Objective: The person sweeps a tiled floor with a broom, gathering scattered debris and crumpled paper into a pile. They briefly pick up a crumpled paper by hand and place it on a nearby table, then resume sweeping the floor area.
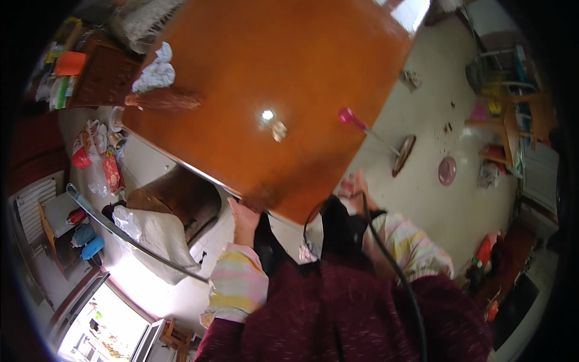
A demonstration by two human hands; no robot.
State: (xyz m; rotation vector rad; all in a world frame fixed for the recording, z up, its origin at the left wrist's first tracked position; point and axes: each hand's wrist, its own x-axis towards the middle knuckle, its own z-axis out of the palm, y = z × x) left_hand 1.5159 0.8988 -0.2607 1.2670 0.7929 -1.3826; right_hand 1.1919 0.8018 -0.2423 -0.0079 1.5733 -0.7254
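Observation:
A glossy orange-brown wooden table [253, 68] stands before me. At its near edge is my left hand [244, 221], its fingertips beside a blurred reddish-brown patch; whether it grips anything is unclear. My right hand [355, 189] is near the table's right edge, palm partly up and fingers apart, beside a black cable [384, 249]. A crumpled whitish cloth [156, 74] and a long reddish-brown object [165, 99] lie at the table's left corner. Near the middle, a small shiny gold-coloured patch [279, 131] shows. A pink knob [346, 116] tops a thin pole overlapping the right edge in view.
On the floor at right are a round brown disc [404, 156] at the pole's end and a pinkish round lid or dish [447, 170]. A wooden chair [511, 126] stands farther right. Bags [92, 145] and a cloth-covered seat [158, 240] are at left.

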